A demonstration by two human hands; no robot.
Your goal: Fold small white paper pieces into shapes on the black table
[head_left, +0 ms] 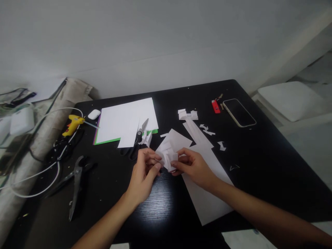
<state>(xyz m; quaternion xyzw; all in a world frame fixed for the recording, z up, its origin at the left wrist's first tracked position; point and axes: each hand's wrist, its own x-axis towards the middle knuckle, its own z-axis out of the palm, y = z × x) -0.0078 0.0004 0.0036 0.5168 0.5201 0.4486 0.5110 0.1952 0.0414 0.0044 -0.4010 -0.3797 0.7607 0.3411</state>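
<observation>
The black table (259, 166) fills the view. On it, running from centre toward five o'clock, lies a long white paper sheet (204, 193); at ten o'clock of centre sits a stack of white sheets (124, 121) over green and purple ones. Scissors (137, 140) rest on that stack's near edge. Out at nine o'clock lie pliers (76, 183), with a yellow glue gun (71, 124) beyond them at ten. A phone (239, 112) and a red lighter (215, 106) sit at two o'clock. Dead centre, the left hand (144, 178) and the right hand (193, 167) meet on a small folded paper piece (168, 157): each hand curls partly closed, thumb and fingertips pinching it from its own side, just above the table. Small paper scraps (207, 130) lie scattered at one o'clock.
</observation>
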